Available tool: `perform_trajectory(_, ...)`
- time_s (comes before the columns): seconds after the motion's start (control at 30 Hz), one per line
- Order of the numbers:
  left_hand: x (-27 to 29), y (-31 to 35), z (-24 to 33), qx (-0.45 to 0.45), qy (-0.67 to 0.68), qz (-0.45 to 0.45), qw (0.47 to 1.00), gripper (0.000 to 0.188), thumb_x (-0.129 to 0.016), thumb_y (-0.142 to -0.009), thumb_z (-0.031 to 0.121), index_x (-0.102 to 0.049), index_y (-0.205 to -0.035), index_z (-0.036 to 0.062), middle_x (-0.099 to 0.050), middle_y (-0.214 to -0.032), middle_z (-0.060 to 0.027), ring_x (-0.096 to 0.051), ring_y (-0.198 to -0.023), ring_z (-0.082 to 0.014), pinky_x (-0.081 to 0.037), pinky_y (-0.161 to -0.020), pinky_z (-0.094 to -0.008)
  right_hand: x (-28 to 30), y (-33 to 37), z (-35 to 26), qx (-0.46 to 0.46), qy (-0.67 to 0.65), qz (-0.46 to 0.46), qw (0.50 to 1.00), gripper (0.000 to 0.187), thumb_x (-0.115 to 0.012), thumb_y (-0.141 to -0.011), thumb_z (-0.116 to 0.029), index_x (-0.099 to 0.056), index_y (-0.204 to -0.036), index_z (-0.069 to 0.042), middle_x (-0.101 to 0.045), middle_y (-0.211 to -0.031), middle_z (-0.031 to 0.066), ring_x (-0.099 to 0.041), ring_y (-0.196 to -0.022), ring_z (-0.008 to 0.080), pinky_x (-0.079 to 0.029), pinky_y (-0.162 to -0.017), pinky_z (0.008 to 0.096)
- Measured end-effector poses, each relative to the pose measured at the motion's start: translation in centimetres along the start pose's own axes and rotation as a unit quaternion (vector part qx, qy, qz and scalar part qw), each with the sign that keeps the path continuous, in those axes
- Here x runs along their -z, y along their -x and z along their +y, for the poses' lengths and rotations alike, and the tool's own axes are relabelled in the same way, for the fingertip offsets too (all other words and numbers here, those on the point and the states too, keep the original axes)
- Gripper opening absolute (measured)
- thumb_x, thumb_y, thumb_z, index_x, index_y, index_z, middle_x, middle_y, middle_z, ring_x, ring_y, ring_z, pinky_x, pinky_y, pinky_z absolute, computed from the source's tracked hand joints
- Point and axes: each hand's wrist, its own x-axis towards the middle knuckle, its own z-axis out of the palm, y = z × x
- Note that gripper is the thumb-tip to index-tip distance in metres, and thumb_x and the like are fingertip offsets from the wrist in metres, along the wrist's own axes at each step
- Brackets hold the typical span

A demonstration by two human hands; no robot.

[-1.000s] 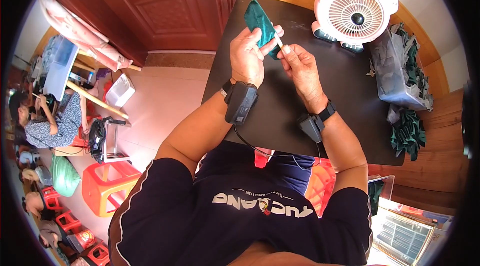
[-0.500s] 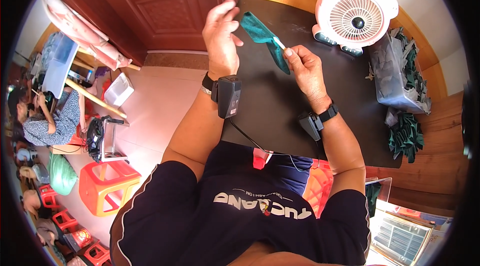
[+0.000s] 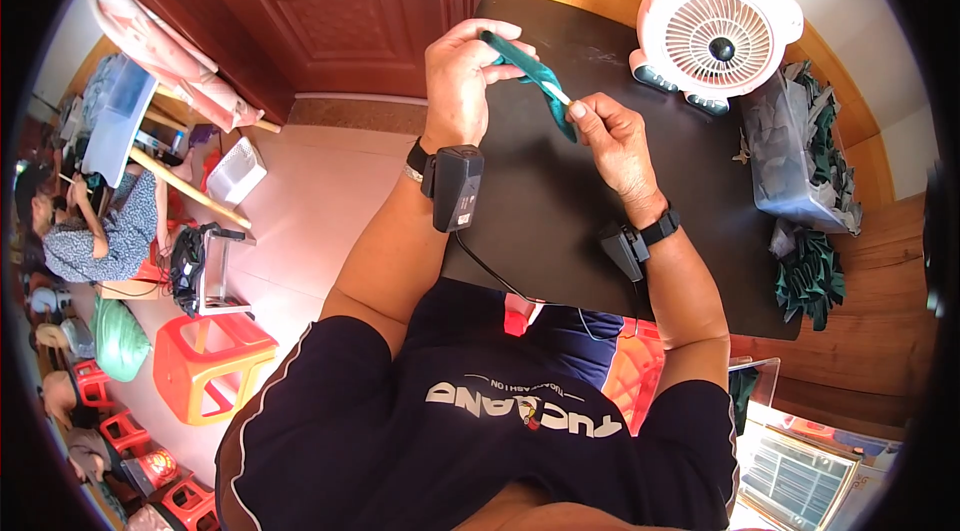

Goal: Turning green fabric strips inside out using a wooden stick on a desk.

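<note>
A narrow piece of dark green cloth [image 3: 532,69] is stretched between my two hands above the dark table. My left hand [image 3: 462,81] has its fingers and thumb closed around the cloth's far left end. A thin white stick [image 3: 561,97] lies against the cloth near its other end. My right hand [image 3: 615,136] pinches the stick's lower tip between thumb and forefinger, and the cloth hangs just beside these fingertips. Whether the stick is fixed to the cloth or inside it, I cannot tell.
The dark table [image 3: 690,231] carries a pink animal-shaped fan [image 3: 722,6] at the back right. Beside it, a clear plastic bin [image 3: 775,176] overflows with green and grey cloth pieces; a green cloth bundle [image 3: 808,276] lies nearer. Left are an orange stool [image 3: 205,371] and a seated person [image 3: 110,236].
My left hand has moved right and closed on the cloth's end; before, it was apart from it with fingers spread. The cloth now looks narrower and folded. My right hand keeps its pinch.
</note>
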Motion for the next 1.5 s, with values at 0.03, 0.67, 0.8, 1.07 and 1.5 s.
perform_trajectory(0.03, -0.1, 0.1, 0.0, 0.008, -0.022, -0.018, 1.000, 0.029, -0.040, -0.078, 0.007, -0.058, -0.096, -0.0079, -0.064, -0.085, -0.0210, -0.066, -0.081, -0.0304, -0.054, -0.075, -0.0366, 0.0, 0.0, 0.0, 0.001, -0.010, -0.002, 1.000, 0.027, -0.058, -0.092, -0.025, -0.061, -0.078, -0.001, -0.047, -0.059, -0.0047, -0.040, -0.057, 0.0040, -0.035, -0.052, 0.0216)
perform_trajectory(0.67, -0.3, 0.2, -0.4, 0.009, -0.047, 0.032, 0.998, 0.026, -0.042, -0.075, 0.004, -0.060, -0.089, -0.0087, -0.061, -0.080, -0.0147, -0.065, -0.074, -0.0268, -0.056, -0.066, -0.0341, -0.3, -0.2, 0.1, -0.011, -0.056, 0.012, 0.998, 0.016, -0.065, -0.086, -0.017, -0.064, -0.081, -0.002, -0.054, -0.064, -0.0033, -0.046, -0.061, 0.0031, -0.039, -0.057, 0.0193)
perform_trajectory(0.8, -0.4, 0.3, -0.6, 0.022, -0.056, 0.016, 0.998, 0.026, -0.042, -0.076, 0.003, -0.061, -0.090, -0.0083, -0.062, -0.079, -0.0134, -0.064, -0.070, -0.0232, -0.056, -0.065, -0.0325, -0.6, -0.1, 0.6, 0.053, -0.033, 0.067, 0.996, 0.013, -0.067, -0.085, -0.014, -0.064, -0.082, -0.001, -0.055, -0.065, -0.0028, -0.047, -0.062, 0.0031, -0.040, -0.056, 0.0194)
perform_trajectory(1.07, -0.5, 0.7, -0.1, 0.048, -0.041, -0.017, 0.998, 0.020, -0.045, -0.074, 0.007, -0.060, -0.079, -0.0058, -0.061, -0.074, -0.0117, -0.060, -0.063, -0.0189, -0.054, -0.060, -0.0300, 0.5, -0.2, -0.4, -0.153, -0.197, -0.148, 0.957, 0.029, -0.056, -0.092, -0.034, -0.063, -0.080, -0.008, -0.046, -0.058, -0.0046, -0.037, -0.052, 0.0031, -0.029, -0.047, 0.0180)
perform_trajectory(1.5, 0.4, 0.2, -0.7, 0.052, -0.047, -0.016, 0.997, 0.022, -0.046, -0.077, 0.009, -0.062, -0.081, -0.0054, -0.062, -0.077, -0.0116, -0.063, -0.066, -0.0213, -0.056, -0.061, -0.0312, -0.6, 0.0, 0.7, 0.007, -0.147, 0.014, 0.989, 0.010, -0.070, -0.082, -0.011, -0.062, -0.080, -0.005, -0.056, -0.068, -0.0055, -0.046, -0.061, 0.0016, -0.038, -0.056, 0.0180)
